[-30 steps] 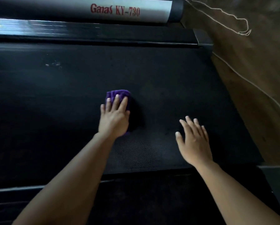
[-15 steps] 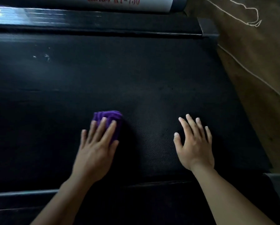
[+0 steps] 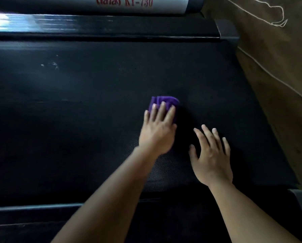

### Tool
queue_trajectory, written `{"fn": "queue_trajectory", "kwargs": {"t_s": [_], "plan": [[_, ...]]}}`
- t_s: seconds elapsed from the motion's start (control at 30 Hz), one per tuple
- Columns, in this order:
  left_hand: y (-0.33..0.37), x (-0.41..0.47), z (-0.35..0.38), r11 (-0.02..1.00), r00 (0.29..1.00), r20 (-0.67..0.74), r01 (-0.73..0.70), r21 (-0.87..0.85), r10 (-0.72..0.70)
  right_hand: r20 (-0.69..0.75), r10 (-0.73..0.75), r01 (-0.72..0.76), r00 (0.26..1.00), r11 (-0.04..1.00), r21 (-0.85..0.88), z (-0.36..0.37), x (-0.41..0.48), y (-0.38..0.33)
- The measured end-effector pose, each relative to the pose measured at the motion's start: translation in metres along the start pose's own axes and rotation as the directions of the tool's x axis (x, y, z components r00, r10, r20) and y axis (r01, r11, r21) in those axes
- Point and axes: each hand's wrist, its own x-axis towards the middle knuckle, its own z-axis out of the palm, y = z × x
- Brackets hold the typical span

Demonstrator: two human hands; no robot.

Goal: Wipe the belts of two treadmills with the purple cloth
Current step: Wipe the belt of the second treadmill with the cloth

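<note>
Purple cloth [image 3: 166, 101] lies pressed to the belt [image 3: 76, 120] under the flat left hand [image 3: 158, 132], with the right hand [image 3: 211, 155] spread and empty just right of it.

Far edge: silver tube [image 3: 164, 5], red lettering "Ganas KY-730", dark end cap [image 3: 194, 4] at its right end. Right side: brown floor [image 3: 283, 55]; thin white cord [image 3: 258, 65] lies across it.

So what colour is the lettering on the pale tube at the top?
Red; the lettering shows best in the head view.

Left hand [image 3: 157, 134] flat, right hand [image 3: 211, 158] splayed
</note>
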Motion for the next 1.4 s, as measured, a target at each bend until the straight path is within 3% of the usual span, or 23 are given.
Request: {"fn": "queue_trajectory", "kwargs": {"t_s": [0.13, 0.3, 0.43, 0.53, 0.7, 0.83, 0.93, 1.07, 1.17, 1.27, 1.4], "plan": [[-0.002, -0.076, 0.014, 0.998, 0.998, -0.005, -0.063, -0.015, 0.063, -0.017, 0.028, -0.028, 0.999, 0.999, 0.035, 0.0, 0.001, -0.002], [-0.078, -0.133, 0.002, 0.994, 0.993, -0.043, 0.108, -0.006, -0.108, -0.022, 0.02, -0.02, 1.0, 1.0, 0.022, 0.003, 0.001, 0.0], [-0.134, -0.106, -0.018, 0.948, 0.946, -0.064, 0.315, -0.048, -0.318, -0.042, 0.017, -0.016, 0.999, 0.999, 0.038, 0.002, 0.001, -0.001], [-0.136, -0.057, -0.025, 0.932, 0.927, -0.098, 0.357, -0.067, -0.362, -0.028, 0.011, -0.01, 1.0, 0.999, 0.038, 0.002, 0.001, -0.001], [-0.066, -0.007, -0.017, 0.968, 0.964, -0.083, 0.249, -0.04, -0.251, -0.007, 0.011, -0.011, 1.0, 1.0, 0.022, 0.0, 0.0, 0.0], [-0.002, -0.044, 0.01, 0.999, 0.996, -0.087, 0.028, -0.024, -0.03, -0.01, 0.031, -0.03, 0.999, 0.999, 0.034, 0.001, 0.001, -0.002], [-0.002, -0.091, 0.021, 1.0, 0.998, -0.068, -0.012, -0.004, 0.012, -0.026, 0.029, -0.028, 0.999, 0.999, 0.03, 0.002, 0.002, -0.002], [-0.062, -0.137, 0.01, 0.998, 0.997, -0.049, 0.062, 0.034, -0.06, -0.019, 0.024, -0.024, 1.0, 1.0, 0.011, 0.003, 0.002, 0.0], [-0.118, -0.139, -0.009, 0.978, 0.977, -0.048, 0.209, 0.021, -0.208, -0.024, 0.029, -0.029, 0.999, 0.999, 0.016, 0.005, 0.001, 0.0], [-0.148, -0.105, -0.023, 0.949, 0.947, -0.069, 0.313, -0.031, -0.315, -0.031, 0.02, -0.019, 0.999, 1.0, 0.023, 0.004, 0.002, 0.0], [-0.126, -0.024, -0.026, 0.94, 0.936, -0.08, 0.339, -0.047, -0.342, -0.021, 0.012, -0.012, 1.0, 0.999, 0.033, 0.003, 0.0, 0.0]]}}
